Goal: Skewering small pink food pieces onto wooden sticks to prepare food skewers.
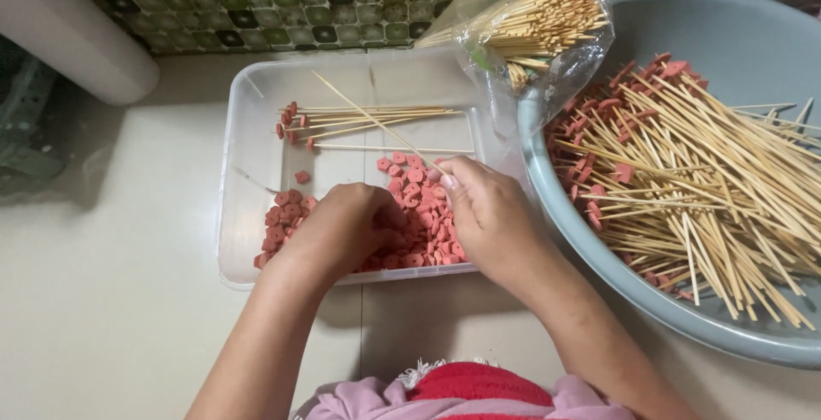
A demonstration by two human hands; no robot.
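Pale floor by green tiling: right hand (492,215) pinches a bamboo skewer (376,121) over the clear tray (244,172), left hand (338,232) apparently closed among pink sausage slices (419,215); the point could prick fingers.

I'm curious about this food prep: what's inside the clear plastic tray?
The clear tray holds a heap of pink sausage slices and a few loaded skewers. The left hand and right hand, holding a bare skewer, cover part of the heap.

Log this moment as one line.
right hand: holds skewer | left hand: in red slices | tray | basin: finished skewers
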